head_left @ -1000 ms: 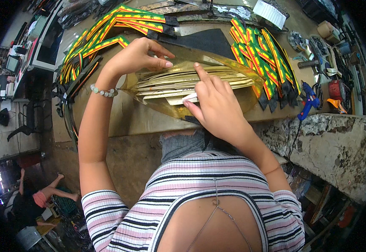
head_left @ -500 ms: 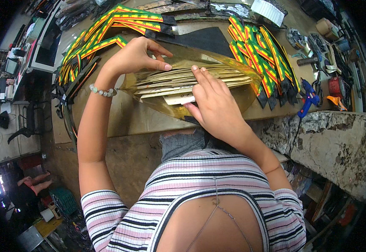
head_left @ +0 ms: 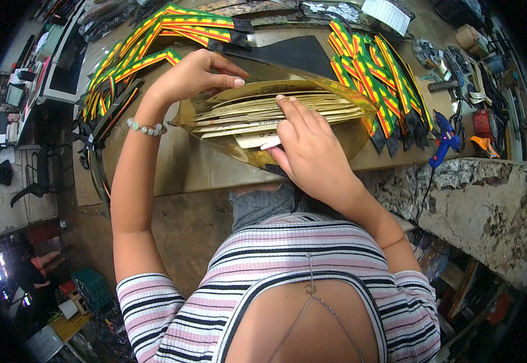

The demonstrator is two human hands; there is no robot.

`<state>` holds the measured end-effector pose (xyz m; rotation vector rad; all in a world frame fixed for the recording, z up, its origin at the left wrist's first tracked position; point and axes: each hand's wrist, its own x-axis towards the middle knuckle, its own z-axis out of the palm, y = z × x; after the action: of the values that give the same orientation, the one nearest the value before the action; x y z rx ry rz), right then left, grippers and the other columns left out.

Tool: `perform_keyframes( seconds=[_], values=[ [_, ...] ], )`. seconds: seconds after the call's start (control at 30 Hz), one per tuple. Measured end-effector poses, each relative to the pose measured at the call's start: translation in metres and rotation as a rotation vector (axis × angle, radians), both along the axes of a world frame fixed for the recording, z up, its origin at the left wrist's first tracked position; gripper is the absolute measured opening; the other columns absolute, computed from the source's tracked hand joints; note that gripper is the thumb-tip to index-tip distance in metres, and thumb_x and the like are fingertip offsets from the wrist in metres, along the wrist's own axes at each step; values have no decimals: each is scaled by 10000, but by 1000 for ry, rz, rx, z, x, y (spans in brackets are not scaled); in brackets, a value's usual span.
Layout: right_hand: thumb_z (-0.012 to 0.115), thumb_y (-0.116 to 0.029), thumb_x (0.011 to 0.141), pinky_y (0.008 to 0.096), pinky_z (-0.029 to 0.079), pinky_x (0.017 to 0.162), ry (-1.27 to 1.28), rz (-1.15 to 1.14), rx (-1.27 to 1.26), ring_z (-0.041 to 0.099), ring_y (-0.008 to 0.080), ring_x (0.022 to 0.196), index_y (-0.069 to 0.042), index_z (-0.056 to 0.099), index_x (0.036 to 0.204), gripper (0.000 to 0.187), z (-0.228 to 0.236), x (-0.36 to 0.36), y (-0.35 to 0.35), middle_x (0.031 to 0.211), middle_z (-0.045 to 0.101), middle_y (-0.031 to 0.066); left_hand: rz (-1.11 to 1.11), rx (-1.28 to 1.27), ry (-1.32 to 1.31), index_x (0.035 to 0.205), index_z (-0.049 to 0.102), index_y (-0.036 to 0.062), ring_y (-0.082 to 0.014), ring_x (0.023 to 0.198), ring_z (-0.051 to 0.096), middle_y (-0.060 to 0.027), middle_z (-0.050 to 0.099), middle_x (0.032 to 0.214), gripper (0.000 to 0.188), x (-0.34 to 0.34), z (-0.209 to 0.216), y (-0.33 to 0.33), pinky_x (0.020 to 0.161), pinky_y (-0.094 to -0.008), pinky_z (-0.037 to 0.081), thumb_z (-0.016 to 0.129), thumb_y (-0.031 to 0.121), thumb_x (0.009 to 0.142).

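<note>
A yellow-tinted, see-through plastic bag (head_left: 360, 130) lies with its mouth spread wide on the table before me. Inside it, a thick stack of tan cards (head_left: 227, 116) stands on edge, some with printing. My left hand (head_left: 200, 77) is at the far side of the mouth, thumb and fingers closed at the edge of a raised tan card (head_left: 269, 89); its fingertips are partly hidden. My right hand (head_left: 309, 136) grips the stack from the right, two fingers over the top and the thumb against a pale card at the near side.
Green, yellow and red straps with black ends lie in a left bundle (head_left: 148, 45) and a right bundle (head_left: 384, 78). Black sheet material (head_left: 297, 54) sits behind the bag. A blue glue gun (head_left: 444, 140) with a cord rests at the table's right edge, near a rough ledge (head_left: 475, 199).
My left hand has risen slightly away from me, and a tan card at the back of the stack now stands higher. My right hand has stayed on the stack.
</note>
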<state>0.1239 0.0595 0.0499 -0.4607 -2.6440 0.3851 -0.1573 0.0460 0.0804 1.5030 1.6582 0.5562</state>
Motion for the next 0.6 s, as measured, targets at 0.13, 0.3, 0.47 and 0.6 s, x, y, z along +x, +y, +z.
perform_keyframes(
  seconds=[0.13, 0.3, 0.47, 0.6],
  values=[
    [727, -220, 833, 483, 388, 1080, -14, 1, 1, 487, 418, 1298, 24, 539, 1026, 363, -1, 1, -1, 1419, 487, 269, -14, 79, 10, 1110, 746, -1, -76, 700, 606, -48, 710, 799, 341, 0, -6, -2, 621, -249, 494, 756, 267, 900],
    [728, -235, 844, 481, 386, 1082, 4, 1, 29, 481, 420, 1308, 26, 541, 1025, 368, -1, 0, -2, 1423, 487, 270, -3, 94, 57, 1120, 744, 3, -101, 767, 644, -67, 735, 856, 405, 8, 1, -8, 697, -265, 515, 810, 290, 842],
    [711, -260, 873, 485, 377, 1087, -4, -10, 36, 473, 426, 1319, 32, 541, 1028, 372, 0, -3, 1, 1432, 478, 279, -71, 98, 210, 1137, 739, 12, -101, 769, 645, -63, 738, 867, 529, 16, 12, -8, 716, -270, 520, 901, 308, 728],
    [704, -260, 879, 486, 364, 1106, -25, 6, 23, 460, 429, 1337, 38, 540, 1036, 375, 1, -2, 0, 1436, 472, 288, -44, 72, 204, 1127, 743, 14, -94, 752, 642, -49, 718, 795, 501, 16, 11, -6, 707, -268, 516, 890, 298, 741]
  ],
)
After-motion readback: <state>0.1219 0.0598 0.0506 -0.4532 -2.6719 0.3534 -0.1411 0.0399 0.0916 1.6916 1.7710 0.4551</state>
